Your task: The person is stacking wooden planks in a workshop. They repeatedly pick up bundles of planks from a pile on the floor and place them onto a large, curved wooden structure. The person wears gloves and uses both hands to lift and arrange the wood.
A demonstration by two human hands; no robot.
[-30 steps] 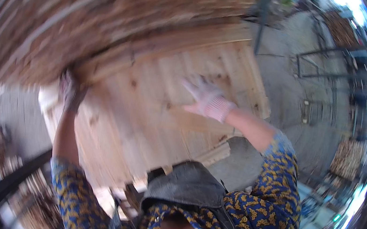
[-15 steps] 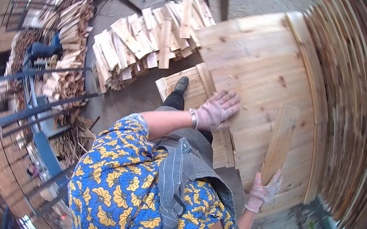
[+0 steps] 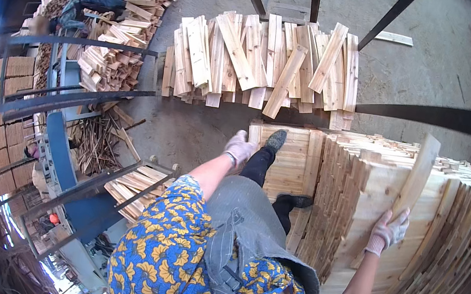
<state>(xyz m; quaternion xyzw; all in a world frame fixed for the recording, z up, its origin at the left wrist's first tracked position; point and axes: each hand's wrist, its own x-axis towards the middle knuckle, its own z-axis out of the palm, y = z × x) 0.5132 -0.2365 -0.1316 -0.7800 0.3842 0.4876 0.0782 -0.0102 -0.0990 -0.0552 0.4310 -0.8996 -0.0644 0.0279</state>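
My right hand [image 3: 388,232], in a light knitted glove, is closed around the lower end of a narrow wooden board [image 3: 417,177]. The board points away from me, over the tall stack of wooden panels [image 3: 373,195] on my right. My left hand [image 3: 239,149], gloved too, hangs in the air left of my legs and holds nothing. Its fingers look stretched out, though they are partly blurred. Beneath my feet is a low wooden platform [image 3: 286,176] of planks.
A wide heap of loose boards [image 3: 266,60] lies ahead, with dark metal bars [image 3: 435,116] around it. Further left are a blue-topped machine [image 3: 59,142], scrap sticks [image 3: 99,145], more board piles [image 3: 115,56] and a person in blue [image 3: 102,0]. A small stack of boards [image 3: 134,190] stands at my left.
My view has turned toward the right. The left hand has come off the panel stack and swung out to the left. The right hand still grips the board.
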